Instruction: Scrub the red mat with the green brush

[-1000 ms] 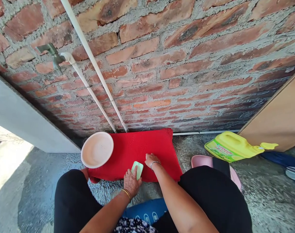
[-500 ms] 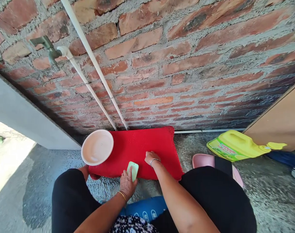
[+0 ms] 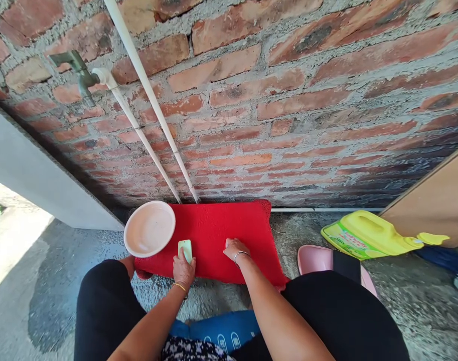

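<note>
A wet-looking red cloth (image 3: pixel 217 235) is spread over a long low support in front of me; what lies beneath is hidden. My left hand (image 3: pixel 184 271) grips a pale green scrubbing brush (image 3: pixel 184 249) by its back, on the front left part of the cloth. Its underside faces down, out of sight. Further right, my right hand (image 3: pixel 234 247) is closed and presses on the cloth, fingers curled down against it. A pale pink basin (image 3: pixel 149 228) sits tilted on the cloth's left end.
A brick wall (image 3: pixel 236 135) rises behind the cloth, with white pipes (image 3: pixel 159 113) and a tap (image 3: pixel 78 75) at upper left. To the right lie a yellow jug (image 3: pixel 367 234) and a pink slipper (image 3: pixel 314 258). Wet floor (image 3: pixel 59 296) shows at left.
My left hand has moved the scrubbing brush leftward and slightly away from me over the cloth, closer to the basin. My right hand stays at nearly the same spot.
</note>
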The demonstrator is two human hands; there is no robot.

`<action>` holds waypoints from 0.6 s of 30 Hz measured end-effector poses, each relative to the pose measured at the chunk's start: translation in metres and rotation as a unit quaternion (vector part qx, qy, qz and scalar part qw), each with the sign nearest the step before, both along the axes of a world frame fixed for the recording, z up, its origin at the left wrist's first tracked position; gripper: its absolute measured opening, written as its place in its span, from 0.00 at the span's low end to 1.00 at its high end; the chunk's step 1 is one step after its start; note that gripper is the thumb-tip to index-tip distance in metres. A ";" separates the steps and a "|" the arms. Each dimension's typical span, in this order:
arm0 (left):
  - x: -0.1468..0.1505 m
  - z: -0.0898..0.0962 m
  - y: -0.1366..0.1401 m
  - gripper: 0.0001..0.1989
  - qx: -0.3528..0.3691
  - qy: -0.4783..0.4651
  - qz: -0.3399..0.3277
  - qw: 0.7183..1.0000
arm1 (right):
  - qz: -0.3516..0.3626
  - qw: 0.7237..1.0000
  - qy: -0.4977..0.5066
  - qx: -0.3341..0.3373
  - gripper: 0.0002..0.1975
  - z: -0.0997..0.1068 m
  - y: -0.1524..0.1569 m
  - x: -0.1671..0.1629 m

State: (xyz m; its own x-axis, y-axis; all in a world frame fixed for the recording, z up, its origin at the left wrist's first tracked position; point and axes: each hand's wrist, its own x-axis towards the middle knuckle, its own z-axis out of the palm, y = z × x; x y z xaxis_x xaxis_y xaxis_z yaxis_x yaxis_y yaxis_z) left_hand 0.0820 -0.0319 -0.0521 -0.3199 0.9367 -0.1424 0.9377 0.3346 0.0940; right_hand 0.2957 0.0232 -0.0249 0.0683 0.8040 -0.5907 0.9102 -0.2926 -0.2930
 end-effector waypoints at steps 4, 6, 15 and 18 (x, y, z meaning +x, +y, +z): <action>0.039 -0.006 -0.015 0.33 -0.047 -0.027 -0.153 0.987 | 0.001 1.000 -0.003 0.003 0.16 -0.004 0.001 0.000; 0.049 -0.006 -0.020 0.33 -0.070 -0.049 -0.219 0.972 | 0.003 1.000 -0.004 0.003 0.16 -0.005 0.002 0.000; -0.003 0.018 0.021 0.29 -0.019 -0.045 0.030 0.998 | 0.008 1.000 0.002 -0.004 0.12 0.000 0.001 0.001; 0.006 0.016 0.022 0.29 -0.017 -0.022 0.035 0.999 | 0.005 1.000 0.004 -0.009 0.12 0.000 0.003 0.002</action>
State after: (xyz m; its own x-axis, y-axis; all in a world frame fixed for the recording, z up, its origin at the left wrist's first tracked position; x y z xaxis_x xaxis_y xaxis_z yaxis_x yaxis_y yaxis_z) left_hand 0.0883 -0.0099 -0.0362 -0.3778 0.9063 -0.1894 0.9068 0.4035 0.1222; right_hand 0.2974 0.0260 -0.0247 0.0549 0.7943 -0.6051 0.9111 -0.2877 -0.2950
